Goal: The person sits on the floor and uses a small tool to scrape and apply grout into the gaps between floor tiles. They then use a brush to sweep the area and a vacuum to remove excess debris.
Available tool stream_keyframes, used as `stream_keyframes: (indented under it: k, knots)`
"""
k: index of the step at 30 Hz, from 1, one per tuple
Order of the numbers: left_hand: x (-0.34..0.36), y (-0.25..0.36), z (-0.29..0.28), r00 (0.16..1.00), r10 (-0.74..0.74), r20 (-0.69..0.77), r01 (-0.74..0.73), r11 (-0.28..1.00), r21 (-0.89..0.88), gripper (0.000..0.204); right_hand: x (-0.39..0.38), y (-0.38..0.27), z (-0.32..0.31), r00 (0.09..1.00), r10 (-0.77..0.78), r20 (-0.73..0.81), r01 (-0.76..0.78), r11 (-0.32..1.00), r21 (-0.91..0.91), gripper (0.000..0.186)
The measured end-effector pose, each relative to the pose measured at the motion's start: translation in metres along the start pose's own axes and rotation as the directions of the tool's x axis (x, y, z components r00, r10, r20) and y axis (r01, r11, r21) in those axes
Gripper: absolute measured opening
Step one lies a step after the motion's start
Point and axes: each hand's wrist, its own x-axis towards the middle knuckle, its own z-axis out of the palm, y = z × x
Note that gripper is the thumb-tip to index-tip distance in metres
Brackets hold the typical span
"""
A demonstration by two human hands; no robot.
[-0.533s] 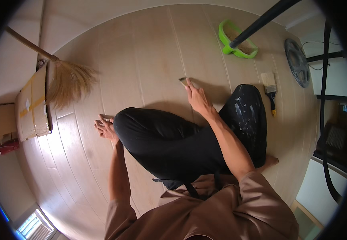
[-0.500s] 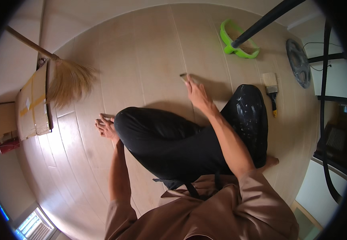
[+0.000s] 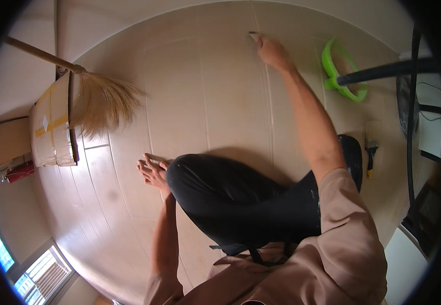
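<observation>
One small tool (image 3: 252, 34), gripped in the curled right hand (image 3: 273, 51), jutting out leftward

Daylight from windows (image 3: 45, 277) below-left of the left fingers (image 3: 142, 166), white glare on floor (image 3: 75, 175) beside them, right fingers (image 3: 262, 44) motion-blurred, fisheye bending, dark edges

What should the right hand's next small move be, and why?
I'd probably draw the small tool toward the dark trousers: the right hand grips it at the end of a far-stretched forearm, near the wall, so little forward reach seems left. Whether the tip touches the floor is too blurred to tell.
</observation>
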Motion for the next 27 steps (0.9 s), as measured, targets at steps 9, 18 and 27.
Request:
stream_keyframes:
  k: [9, 18, 27]
  knots:
    - [-0.008, 0.005, -0.014, 0.999, 0.025, 0.034, -0.023, 0.997, -0.073, 0.080, 0.140, 0.012, 0.001, 0.986, -0.073, -0.151, 0.070, 0.997, -0.025, 0.052]
    - [-0.006, 0.016, -0.021, 0.999, 0.020, 0.050, -0.017, 0.997, -0.072, 0.082, 0.200, 0.034, -0.002, 0.998, -0.059, -0.007, 0.058, 0.996, -0.069, 0.060]
    - [-0.002, 0.022, -0.017, 1.000, 0.016, 0.000, -0.016, 0.995, -0.098, 0.084, 0.158, 0.018, -0.022, 0.989, 0.021, -0.150, -0.006, 0.995, 0.104, 0.053]
